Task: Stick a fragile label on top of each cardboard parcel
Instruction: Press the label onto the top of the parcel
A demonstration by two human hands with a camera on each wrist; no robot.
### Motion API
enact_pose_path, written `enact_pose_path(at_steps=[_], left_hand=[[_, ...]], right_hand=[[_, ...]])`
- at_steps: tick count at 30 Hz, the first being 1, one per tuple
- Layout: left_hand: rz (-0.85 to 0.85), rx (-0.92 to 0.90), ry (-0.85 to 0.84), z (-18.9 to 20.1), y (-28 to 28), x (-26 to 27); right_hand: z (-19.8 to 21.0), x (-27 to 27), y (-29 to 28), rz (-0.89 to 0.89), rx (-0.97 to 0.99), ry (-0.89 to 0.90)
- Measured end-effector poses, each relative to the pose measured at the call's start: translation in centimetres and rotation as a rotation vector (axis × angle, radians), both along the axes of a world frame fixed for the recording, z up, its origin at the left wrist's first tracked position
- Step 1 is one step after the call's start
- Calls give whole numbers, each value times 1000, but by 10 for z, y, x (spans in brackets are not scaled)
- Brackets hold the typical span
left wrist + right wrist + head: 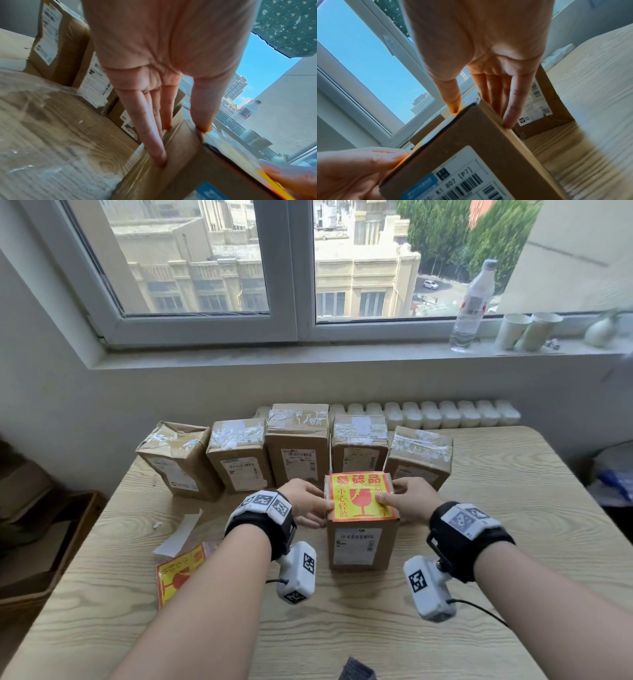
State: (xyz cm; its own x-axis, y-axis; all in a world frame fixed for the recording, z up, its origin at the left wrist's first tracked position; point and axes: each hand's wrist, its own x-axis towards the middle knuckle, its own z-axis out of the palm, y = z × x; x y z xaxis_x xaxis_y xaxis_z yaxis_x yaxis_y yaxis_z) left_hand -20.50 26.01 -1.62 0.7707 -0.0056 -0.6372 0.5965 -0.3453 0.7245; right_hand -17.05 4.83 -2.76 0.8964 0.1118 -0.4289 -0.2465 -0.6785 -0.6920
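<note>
A brown cardboard parcel (363, 546) stands upright at the table's front middle. A yellow and red fragile label (356, 498) lies on its top. My left hand (317, 508) lays straight fingers (154, 135) flat on the parcel's left side (180, 169), its thumb on the top edge. My right hand (400, 501) presses its thumb onto the label, with its fingers (511, 105) straight down the right side of the parcel (479, 148). Behind stand several taped parcels (298, 446) in a row, their tops bare of labels.
A pile of fragile labels (178, 573) and a white backing strip (178, 534) lie on the wooden table (342, 638) at my left. A radiator (445, 414) runs behind the table. A bottle (472, 306) and paper cups (527, 330) stand on the windowsill.
</note>
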Motion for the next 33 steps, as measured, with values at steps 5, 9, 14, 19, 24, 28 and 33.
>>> enact_pose_path(at_steps=[5,9,14,19,24,28,33], left_hand=[[-100,-31,2,8,-28,18],[-211,-31,1,14,-67,36],[-313,-18,-47,21,-127,58],[-371,-32,-41,30,-186,81],[-377,-19,-65,39,-234,107],[-353,6,-70,39,-257,128],[-232,-4,-115,31,-274,160]], right_hand=[[3,-4,-31,-118,41,20],[11,-9,-70,-238,68,19],[28,-8,-126,-360,59,-25],[39,0,-182,-405,28,-82],[38,27,-224,-446,13,-144],[30,53,-242,-477,19,-161],[22,87,-253,-492,25,-172]])
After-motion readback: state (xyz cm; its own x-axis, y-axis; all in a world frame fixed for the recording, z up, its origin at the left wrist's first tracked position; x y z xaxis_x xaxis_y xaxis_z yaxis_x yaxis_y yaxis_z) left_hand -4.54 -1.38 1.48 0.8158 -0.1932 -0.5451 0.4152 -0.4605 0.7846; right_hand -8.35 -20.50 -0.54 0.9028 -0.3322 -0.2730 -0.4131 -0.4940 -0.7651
